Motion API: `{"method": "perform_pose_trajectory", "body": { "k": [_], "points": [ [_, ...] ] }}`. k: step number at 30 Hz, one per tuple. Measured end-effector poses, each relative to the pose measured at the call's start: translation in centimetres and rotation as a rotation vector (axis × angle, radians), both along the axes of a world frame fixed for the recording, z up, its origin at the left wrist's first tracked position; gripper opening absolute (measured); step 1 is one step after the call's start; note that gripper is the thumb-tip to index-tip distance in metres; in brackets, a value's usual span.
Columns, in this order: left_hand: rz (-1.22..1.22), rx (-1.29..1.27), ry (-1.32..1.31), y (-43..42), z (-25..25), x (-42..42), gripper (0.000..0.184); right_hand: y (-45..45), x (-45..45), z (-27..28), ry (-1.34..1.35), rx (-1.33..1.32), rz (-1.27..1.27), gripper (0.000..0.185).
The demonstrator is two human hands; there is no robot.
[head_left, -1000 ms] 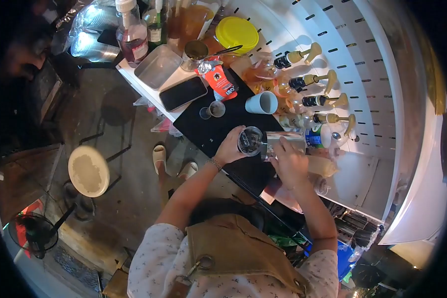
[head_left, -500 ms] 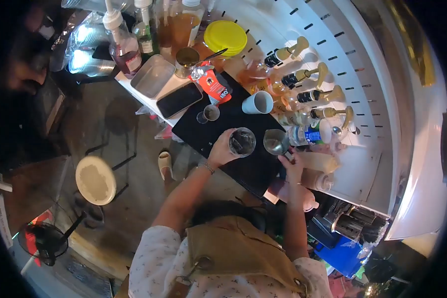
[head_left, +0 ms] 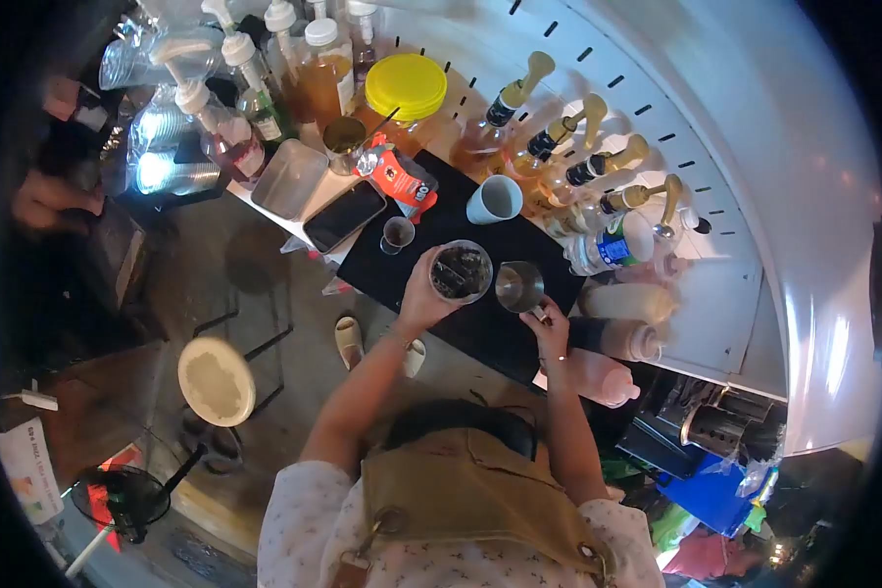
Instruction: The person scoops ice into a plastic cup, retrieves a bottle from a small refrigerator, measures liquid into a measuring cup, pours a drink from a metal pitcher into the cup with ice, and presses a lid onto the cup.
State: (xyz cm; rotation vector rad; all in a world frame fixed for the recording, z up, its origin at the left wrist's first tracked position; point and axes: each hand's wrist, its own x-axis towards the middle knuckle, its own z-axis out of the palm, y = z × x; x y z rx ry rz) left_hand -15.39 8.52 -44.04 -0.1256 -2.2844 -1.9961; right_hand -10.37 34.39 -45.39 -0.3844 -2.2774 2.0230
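At your far left, a round stool (head_left: 216, 382) stands on the floor. Next, on the table (head_left: 331, 189), come a clear plastic tub (head_left: 289, 179) and a smartphone (head_left: 346, 218) lying beside it. A small jigger (head_left: 398, 233) stands on the black mat (head_left: 387, 277), with a red pouch (head_left: 402, 183) behind it. Your left hand (head_left: 423, 296) has its grip wrapped round a clear cup (head_left: 462, 272) of dark, chunky contents, over the mat. Beyond that cup is a pale paper cup (head_left: 498, 199). Your right hand (head_left: 549, 328) has its grip closed on the handle of a metal pitcher (head_left: 519, 286), just right of the clear cup. Farther right, a blue-labelled plastic bottle (head_left: 612, 245) and squeeze bottles (head_left: 612, 336) lie near.
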Motion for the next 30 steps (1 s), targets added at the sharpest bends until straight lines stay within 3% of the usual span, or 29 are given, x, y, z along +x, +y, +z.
{"method": "perform_pose_trajectory", "body": {
  "k": [2,5,13,18,21,30],
  "points": [
    [-0.026,-0.038,0.029,-0.3,1.6,-0.2,0.084,-1.2,-0.4,2.4,-0.037,0.314,0.092,0.028],
    [-0.078,-0.161,0.055,-0.6,3.0,-0.5,0.084,-2.0,-1.0,3.3,0.031,0.41,0.119,0.032],
    [-0.078,-0.502,0.217,-0.6,5.0,-1.2,0.077,-2.6,-1.3,3.4,0.092,0.4,0.145,0.037],
    [-0.16,-0.627,0.345,-0.8,6.8,-2.0,0.075,-2.4,-1.4,3.0,0.038,0.382,0.14,0.038],
    [-0.2,-0.683,0.39,-0.4,7.9,-2.2,0.072,-2.4,-1.3,2.8,0.14,0.401,0.126,0.039],
    [-0.291,-0.916,0.452,0.5,8.9,-2.9,0.062,-1.8,-1.1,1.3,-0.015,0.441,0.146,0.036]
  ]
}}
